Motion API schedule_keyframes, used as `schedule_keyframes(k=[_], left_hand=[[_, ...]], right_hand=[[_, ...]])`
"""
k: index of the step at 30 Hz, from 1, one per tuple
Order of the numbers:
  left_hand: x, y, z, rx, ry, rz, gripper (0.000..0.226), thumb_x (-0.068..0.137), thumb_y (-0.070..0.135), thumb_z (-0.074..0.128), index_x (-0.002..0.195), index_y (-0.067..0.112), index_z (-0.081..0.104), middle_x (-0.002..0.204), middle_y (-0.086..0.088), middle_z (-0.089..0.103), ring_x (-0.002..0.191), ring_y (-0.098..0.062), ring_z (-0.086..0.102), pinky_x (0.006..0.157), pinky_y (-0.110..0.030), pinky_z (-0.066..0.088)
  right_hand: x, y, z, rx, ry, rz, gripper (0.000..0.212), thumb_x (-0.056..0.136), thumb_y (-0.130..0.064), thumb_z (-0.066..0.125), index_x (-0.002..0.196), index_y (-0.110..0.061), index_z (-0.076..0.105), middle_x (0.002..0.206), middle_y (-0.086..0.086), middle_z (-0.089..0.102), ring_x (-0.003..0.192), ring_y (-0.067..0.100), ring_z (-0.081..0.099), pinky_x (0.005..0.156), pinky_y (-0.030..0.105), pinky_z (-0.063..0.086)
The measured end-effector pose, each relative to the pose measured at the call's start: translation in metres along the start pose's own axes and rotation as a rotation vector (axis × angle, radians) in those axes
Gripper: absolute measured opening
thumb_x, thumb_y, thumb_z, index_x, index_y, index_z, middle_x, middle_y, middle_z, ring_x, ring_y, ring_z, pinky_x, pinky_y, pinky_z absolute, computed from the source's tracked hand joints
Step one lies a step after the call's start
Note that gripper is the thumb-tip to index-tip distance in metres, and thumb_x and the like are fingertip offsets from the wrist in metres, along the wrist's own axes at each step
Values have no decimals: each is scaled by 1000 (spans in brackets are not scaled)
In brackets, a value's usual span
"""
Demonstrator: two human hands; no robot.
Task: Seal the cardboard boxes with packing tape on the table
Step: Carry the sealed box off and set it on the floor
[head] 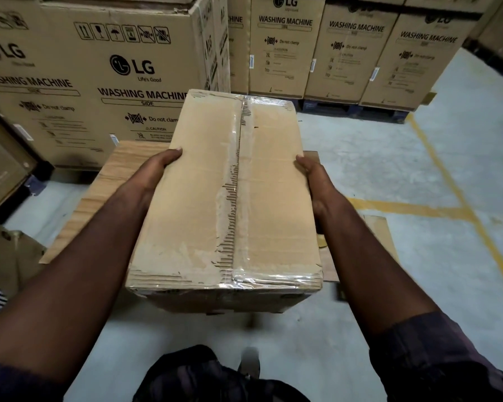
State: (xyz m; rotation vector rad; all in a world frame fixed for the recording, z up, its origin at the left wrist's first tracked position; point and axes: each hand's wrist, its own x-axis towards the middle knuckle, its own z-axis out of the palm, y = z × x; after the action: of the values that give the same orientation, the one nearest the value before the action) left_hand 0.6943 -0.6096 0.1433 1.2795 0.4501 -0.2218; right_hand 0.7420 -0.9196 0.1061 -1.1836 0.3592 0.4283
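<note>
A long brown cardboard box fills the middle of the head view, held up above a low wooden table. Clear packing tape runs along its centre seam and wraps over both ends, with torn cardboard beside the seam. My left hand grips the box's left side, thumb on top. My right hand grips the right side, thumb on the top edge. The fingers of both hands are hidden under the box. No tape roll is in view.
Large LG washing machine cartons stand stacked at the left, and more cartons line the back on blue pallets. Grey floor with yellow lines lies to the right. A flat cardboard piece sits under my right forearm.
</note>
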Motion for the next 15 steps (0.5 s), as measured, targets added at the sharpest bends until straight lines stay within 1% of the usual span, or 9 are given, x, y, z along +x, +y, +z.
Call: schedule_keyframes(k=[3,4,6,8,9,10,11,13,15], left_hand=[[-26,-5,10,17,4,26,24,100,33,52,103,16,69,85,-4,76,68,-19,73,59,-27,59],[-36,-8,14,18,-1,31,24,100,33,51,103,16,68,84,-4,76,67,-19,73,58,-27,59],[-54,-18,22,18,-4,38,25,101,32,50,103,15,68,82,-4,76,65,-19,73,56,-27,59],[-71,-30,29,21,-5,29,29,101,33,50,98,15,72,82,-4,75,65,-19,73,57,-26,59],[-82,-38,32,18,-3,20,33,101,33,50,92,15,76,82,-4,75,65,-19,73,57,-26,59],[-90,-46,35,17,-5,16,37,100,34,50,87,15,79,81,-4,76,65,-19,73,57,-26,59],[-100,-56,38,14,-3,12,37,100,34,50,87,15,79,80,-4,76,64,-19,72,57,-25,59],[-122,-72,44,10,-11,15,30,101,33,49,96,15,73,78,-3,76,64,-18,72,57,-25,58],[-142,-91,51,-21,-15,20,31,101,32,49,94,15,74,78,-4,75,64,-19,72,56,-25,58]], right_hand=[[-30,1,-10,-35,25,-26,40,97,-36,55,127,-13,67,124,18,69,103,34,67,102,53,51],[-40,2,-14,-40,27,-27,39,97,-36,55,125,-14,68,118,17,72,99,34,69,96,50,55],[-59,4,-24,-41,24,-28,37,98,-37,54,123,-14,69,103,13,76,84,31,74,76,41,61],[-77,6,-36,-66,33,-26,32,100,-36,51,116,-14,68,85,10,77,68,26,74,58,33,60],[-89,9,-43,-80,33,-28,30,101,-36,50,112,-14,68,79,8,77,63,24,74,53,31,58],[-98,12,-49,-94,34,-36,29,102,-36,50,109,-14,68,76,7,76,61,23,73,52,29,58],[-108,17,-57,-108,33,-40,30,102,-37,50,109,-13,68,76,7,76,62,23,73,54,29,58],[-127,27,-71,-128,42,-40,35,101,-40,52,117,-12,68,86,9,77,73,26,73,66,33,59],[-145,42,-89,-153,54,-31,41,99,-44,55,122,-13,67,99,10,78,86,29,74,75,38,60]])
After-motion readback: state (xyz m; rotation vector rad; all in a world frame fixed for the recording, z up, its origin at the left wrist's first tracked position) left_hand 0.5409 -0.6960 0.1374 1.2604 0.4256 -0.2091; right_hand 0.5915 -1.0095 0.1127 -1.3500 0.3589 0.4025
